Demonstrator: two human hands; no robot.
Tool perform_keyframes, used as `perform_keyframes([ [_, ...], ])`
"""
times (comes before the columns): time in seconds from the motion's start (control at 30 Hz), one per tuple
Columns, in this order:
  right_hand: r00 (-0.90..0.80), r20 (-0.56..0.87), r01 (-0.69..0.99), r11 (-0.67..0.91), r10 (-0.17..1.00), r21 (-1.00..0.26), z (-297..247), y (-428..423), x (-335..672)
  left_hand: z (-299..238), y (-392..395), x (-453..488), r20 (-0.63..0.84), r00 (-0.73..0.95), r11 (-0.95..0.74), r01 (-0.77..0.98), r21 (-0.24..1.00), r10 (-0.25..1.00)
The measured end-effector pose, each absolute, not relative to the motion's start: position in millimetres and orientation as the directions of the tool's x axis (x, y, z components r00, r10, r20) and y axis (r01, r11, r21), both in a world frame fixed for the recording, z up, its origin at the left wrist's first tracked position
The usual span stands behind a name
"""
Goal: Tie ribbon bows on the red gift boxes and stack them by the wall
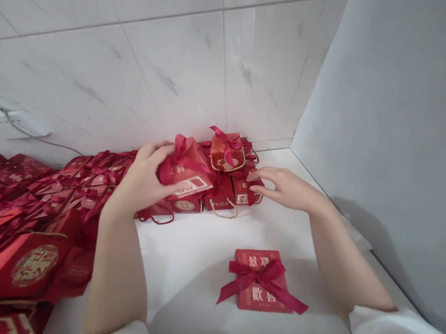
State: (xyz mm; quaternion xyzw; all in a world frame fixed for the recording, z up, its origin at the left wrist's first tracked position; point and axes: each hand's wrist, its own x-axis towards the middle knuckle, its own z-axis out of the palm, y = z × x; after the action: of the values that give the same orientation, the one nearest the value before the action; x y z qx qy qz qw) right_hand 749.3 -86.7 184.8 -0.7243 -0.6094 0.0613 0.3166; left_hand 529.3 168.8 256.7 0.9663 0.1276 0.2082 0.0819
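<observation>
Held up over the front row of boxes, a red gift box with a magenta ribbon bow is gripped by my left hand, thumb in front and fingers behind. My right hand has its fingers apart, the tips at the right side of a red box that ends the row. Whether they press on it I cannot tell. An orange-red box with a gold cord handle and a bow sits on top of the row. Nearer to me, a red ribbon-tied box with white characters lies flat on the white table.
Many red gift boxes with ribbons crowd the left side of the table. Larger red boxes with cord handles stand at front left. A tiled wall closes the back, a grey panel the right. A cable hangs at left.
</observation>
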Motion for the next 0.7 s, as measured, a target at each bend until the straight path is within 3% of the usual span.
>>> perform_keyframes([
  [0.1, 0.258, 0.267, 0.839, -0.078, 0.928, -0.539, 183.9, -86.9, 749.0, 247.0, 211.1, 564.9, 0.378, 0.886, -0.955, 0.196, 0.223, 0.270],
  [0.27, 0.284, 0.204, 0.843, -0.143, 0.937, -0.518, 178.6, -86.3, 752.9, 199.5, 255.0, 610.3, 0.218, 0.957, -0.942, 0.115, 0.316, 0.190],
  [0.47, 0.308, 0.174, 0.835, -0.178, 0.935, -0.520, 178.6, -88.8, 756.9, 192.8, 251.4, 611.3, 0.361, 0.883, -0.932, 0.190, 0.308, 0.300],
  [0.6, 0.343, 0.218, 0.821, -0.178, 0.914, -0.542, 176.2, -87.9, 757.7, 179.8, 256.7, 613.2, 0.407, 0.824, -0.842, 0.146, 0.519, 0.394],
  [0.7, 0.473, 0.321, 0.755, -0.189, 0.821, -0.628, 160.4, -75.2, 762.1, 152.9, 261.7, 614.5, 0.401, 0.768, -0.720, 0.111, 0.685, 0.500],
])
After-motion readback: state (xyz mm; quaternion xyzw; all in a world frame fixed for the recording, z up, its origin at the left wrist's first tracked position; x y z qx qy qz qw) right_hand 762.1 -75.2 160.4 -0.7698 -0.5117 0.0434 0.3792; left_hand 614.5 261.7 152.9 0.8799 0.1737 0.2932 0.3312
